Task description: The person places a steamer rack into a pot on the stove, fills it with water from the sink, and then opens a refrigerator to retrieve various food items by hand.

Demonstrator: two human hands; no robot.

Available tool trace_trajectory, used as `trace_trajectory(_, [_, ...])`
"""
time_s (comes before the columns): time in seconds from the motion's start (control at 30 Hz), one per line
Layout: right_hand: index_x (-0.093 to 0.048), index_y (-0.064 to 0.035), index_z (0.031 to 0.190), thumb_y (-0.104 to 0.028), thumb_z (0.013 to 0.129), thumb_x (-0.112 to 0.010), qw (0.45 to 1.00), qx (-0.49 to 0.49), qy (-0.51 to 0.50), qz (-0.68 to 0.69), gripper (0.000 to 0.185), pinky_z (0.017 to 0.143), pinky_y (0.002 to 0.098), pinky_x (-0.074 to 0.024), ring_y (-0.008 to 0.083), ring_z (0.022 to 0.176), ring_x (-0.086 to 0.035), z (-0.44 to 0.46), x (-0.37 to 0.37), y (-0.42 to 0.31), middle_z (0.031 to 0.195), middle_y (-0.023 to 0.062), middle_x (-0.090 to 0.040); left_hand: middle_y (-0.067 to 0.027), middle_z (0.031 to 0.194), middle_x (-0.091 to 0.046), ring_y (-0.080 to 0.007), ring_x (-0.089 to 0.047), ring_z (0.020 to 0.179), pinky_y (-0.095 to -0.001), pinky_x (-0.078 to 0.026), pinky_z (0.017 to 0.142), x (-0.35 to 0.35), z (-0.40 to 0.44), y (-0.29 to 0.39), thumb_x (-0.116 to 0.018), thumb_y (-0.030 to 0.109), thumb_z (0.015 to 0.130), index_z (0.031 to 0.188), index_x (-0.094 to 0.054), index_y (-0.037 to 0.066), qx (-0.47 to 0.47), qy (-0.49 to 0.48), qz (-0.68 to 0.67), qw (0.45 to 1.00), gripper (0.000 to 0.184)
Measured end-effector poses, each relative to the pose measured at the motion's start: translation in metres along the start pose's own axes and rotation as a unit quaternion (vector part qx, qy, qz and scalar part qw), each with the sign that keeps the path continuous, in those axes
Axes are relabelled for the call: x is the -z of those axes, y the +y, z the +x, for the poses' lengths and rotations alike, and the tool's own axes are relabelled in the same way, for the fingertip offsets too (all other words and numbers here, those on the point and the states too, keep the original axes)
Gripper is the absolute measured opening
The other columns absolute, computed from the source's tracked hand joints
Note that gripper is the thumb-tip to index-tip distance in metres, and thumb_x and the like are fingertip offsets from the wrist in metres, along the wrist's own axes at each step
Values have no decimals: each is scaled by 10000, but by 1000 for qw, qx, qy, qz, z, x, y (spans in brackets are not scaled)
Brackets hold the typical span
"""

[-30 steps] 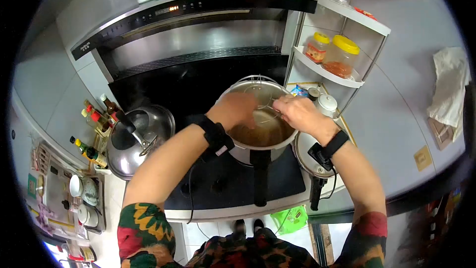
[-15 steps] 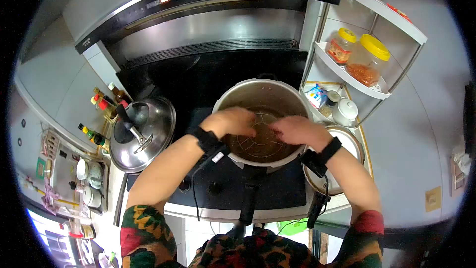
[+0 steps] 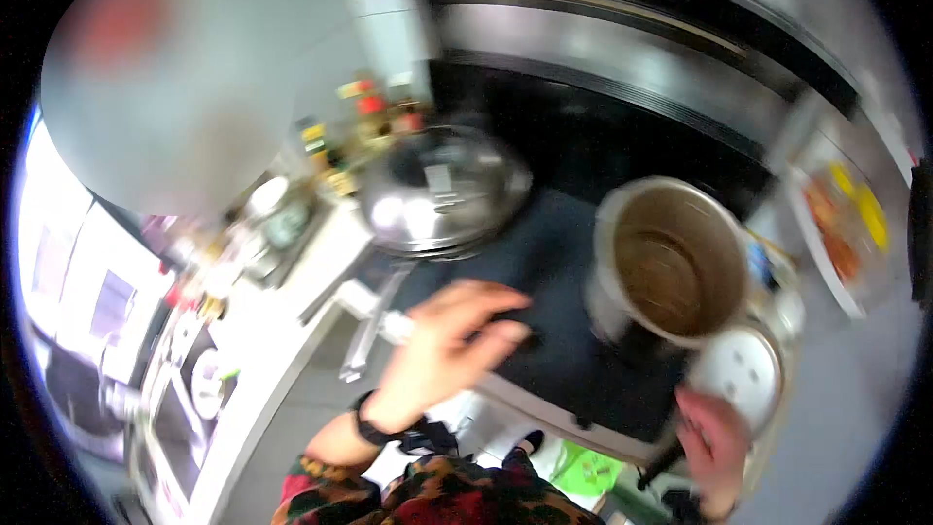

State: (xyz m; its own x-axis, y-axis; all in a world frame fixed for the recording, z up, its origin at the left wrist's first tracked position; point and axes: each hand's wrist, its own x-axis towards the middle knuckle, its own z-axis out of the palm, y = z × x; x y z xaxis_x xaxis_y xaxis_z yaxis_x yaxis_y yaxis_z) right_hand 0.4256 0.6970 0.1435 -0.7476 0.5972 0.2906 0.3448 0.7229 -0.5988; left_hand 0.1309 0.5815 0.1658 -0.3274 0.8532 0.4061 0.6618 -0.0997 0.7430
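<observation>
- Left hand [image 3: 439, 355]: fingers bent, thumb parted from them by a small gap, nothing held. Hung over the front part of the stove [image 3: 554, 243], near the long metal handle [image 3: 372, 331] of the covered pan.
- Right hand [image 3: 717, 437]: motion-blurred, fingers part-bent and spread. Couldn't tell whether it touched or held anything. Sat low, close to the pale round lid [image 3: 743, 369] right of the pot.
- Pot [image 3: 671, 202]: open, upright on the right side of the stove. Brownish inside, with a faint ring outline low down where the wire rack [image 3: 666, 282] lay. Too blurred to tell liquid from bare metal.
- Pan cover [image 3: 452, 185]: domed, shiny, on the pan at the stove's left. Contents hidden.
- Bottles [image 3: 369, 112]: grouped behind and left of that cover. Contents not readable.
- Jar [image 3: 838, 228]: yellow top, orange-red stuff inside, on the corner shelf at right.
- Green bag [image 3: 588, 472]: on the floor below the stove front.
- Delta vs half a second before: both hands were down in the pot at the rack; now both were out and well apart. View had swung left, so pot appeared further right.
</observation>
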Motion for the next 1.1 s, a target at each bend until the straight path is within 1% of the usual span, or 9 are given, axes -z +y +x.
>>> trace_trajectory(0.03, [-587, -3, 961, -53, 685, -590, 989, -123, 25, 77, 280, 761, 336, -448, 293, 863, -570, -25, -20, -5, 948, 146, -600, -116, 912, -595, -235, -573, 812, -310, -473, 682, 5, -10, -9, -639, 129, 727, 951, -588, 28, -14, -24, -5, 1000, 251])
trace_trajectory(0.1, [-607, -48, 988, -66, 797, -548, 997, 35, -46, 52, 201, 732, 329, -443, 249, 825, -552, -19, -27, -31, 940, 108, -607, -113, 905, -588, -233, -561, 809, -317, -477, 674, 11, -31, -19, -630, 169, 745, 977, -579, 29, -42, -41, 5, 998, 276])
trace_trajectory(0.2, [-572, -30, 1007, -68, 810, -522, 984, -91, -154, 20, 207, 703, 346, -442, 258, 822, -553, -41, -65, -50, 891, 155, -590, -119, 920, -576, -274, -545, 859, -359, -476, 711, 41, -66, -32, -601, 197, 763, 1007, -558, 38, -60, -77, 38, 995, 294])
trace_trajectory(0.33, [-576, -38, 1001, -90, 808, -526, 980, 10, -198, 9, 207, 681, 356, -439, 278, 794, -558, -33, -134, -93, 875, 164, -583, -108, 971, -571, -273, -538, 916, -352, -468, 740, 98, -136, -58, -570, 227, 783, 1022, -555, 75, 53, -99, 53, 992, 284])
trace_trajectory(0.47, [-574, -24, 1000, -129, 816, -521, 927, 117, -357, -22, 218, 691, 361, -442, 297, 803, -555, -8, -200, -146, 934, 165, -579, -90, 1017, -575, -272, -545, 926, -362, -456, 749, 162, -235, -93, -570, 247, 791, 1033, -551, 87, 164, -23, 71, 984, 292])
trace_trajectory(0.7, [-582, -12, 964, -103, 712, -613, 883, 289, -369, 35, 270, 736, 340, -450, 295, 851, -564, 11, -316, -268, 927, 151, -596, -95, 985, -593, -265, -573, 890, -342, -460, 751, 242, -400, -99, -583, 251, 789, 1051, -547, 84, 349, 100, 98, 927, 313])
trace_trajectory(0.77, [-577, -48, 945, -150, 714, -617, 837, 378, -384, 95, 255, 679, 351, -461, 261, 799, -578, 13, -349, -276, 878, 95, -604, -82, 956, -610, -223, -593, 864, -324, -466, 743, 253, -439, -95, -593, 247, 790, 1044, -553, 73, 446, 179, 70, 874, 311])
trace_trajectory(0.97, [-570, -53, 958, -181, 720, -620, 774, 436, -452, 85, 274, 691, 345, -460, 279, 817, -566, 30, -399, -321, 886, 106, -597, -69, 924, -618, -145, -584, 826, -271, -463, 722, 250, -528, -101, -609, 211, 789, 1029, -567, 57, 540, 306, 14, 784, 288])
trace_trajectory(1.1, [-559, -60, 966, -191, 742, -597, 747, 454, -477, 95, 262, 702, 351, -455, 287, 823, -559, 54, -436, -341, 893, 112, -589, -85, 901, -611, -142, -568, 790, -272, -475, 695, 246, -561, -137, -632, 184, 760, 1040, -561, 13, 523, 420, -45, 741, 336])
